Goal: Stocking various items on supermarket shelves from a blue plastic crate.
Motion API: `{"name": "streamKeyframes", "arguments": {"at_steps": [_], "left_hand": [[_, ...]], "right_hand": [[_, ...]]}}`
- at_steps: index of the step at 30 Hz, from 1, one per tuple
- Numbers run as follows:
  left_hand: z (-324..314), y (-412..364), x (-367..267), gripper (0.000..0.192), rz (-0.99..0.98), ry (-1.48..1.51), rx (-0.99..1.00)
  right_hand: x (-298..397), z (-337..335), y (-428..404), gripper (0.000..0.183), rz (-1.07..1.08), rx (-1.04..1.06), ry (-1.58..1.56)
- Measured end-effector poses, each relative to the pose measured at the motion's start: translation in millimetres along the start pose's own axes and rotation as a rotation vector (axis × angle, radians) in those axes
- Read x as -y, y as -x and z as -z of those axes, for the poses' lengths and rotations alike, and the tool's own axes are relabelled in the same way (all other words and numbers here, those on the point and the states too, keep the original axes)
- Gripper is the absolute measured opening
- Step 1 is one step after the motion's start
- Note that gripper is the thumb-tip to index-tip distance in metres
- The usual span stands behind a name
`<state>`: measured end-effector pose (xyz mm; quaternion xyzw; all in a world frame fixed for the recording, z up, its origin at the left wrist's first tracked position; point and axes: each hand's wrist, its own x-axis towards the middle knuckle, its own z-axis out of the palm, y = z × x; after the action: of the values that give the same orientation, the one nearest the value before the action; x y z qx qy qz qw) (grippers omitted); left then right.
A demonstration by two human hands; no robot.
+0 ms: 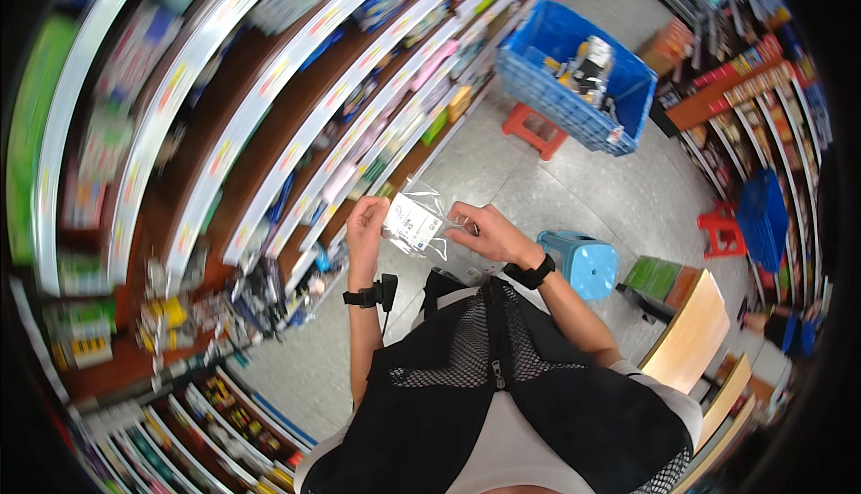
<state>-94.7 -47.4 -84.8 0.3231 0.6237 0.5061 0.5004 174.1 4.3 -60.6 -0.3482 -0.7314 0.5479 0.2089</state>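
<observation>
A clear plastic packet with a white printed card (416,223) is held out in front of my chest. My left hand (368,218) pinches its left edge between thumb and fingertips. On the other side, my right hand (485,230) grips the right edge, thumb and forefinger on the film. The card bears dark writing. Whatever else the packet contains is hard to make out. Both wrists wear black straps, and the left one carries a small black device (388,292).
Stocked shop shelves (303,103) rise along my left. Ahead, a blue plastic crate (572,117) with packaged goods stands on a red stool (535,129). A light-blue stool (585,265) is right of my right forearm, near a wooden counter (693,332). Another blue crate (763,221) is farther right.
</observation>
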Motion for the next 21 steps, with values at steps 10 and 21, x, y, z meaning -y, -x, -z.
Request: {"name": "streamKeyframes", "arguments": {"at_steps": [10,21], "left_hand": [[-186.5,-134.9,8.7,0.040,0.289,-0.040,0.580],[-353.8,-244.4,78.1,0.042,0.441,-0.139,0.829]], "right_hand": [[-108.5,109.5,-26.7,0.022,-0.342,-0.763,-0.277],[-239.6,232.9,-42.3,0.071,-0.592,-0.976,-0.320]]}}
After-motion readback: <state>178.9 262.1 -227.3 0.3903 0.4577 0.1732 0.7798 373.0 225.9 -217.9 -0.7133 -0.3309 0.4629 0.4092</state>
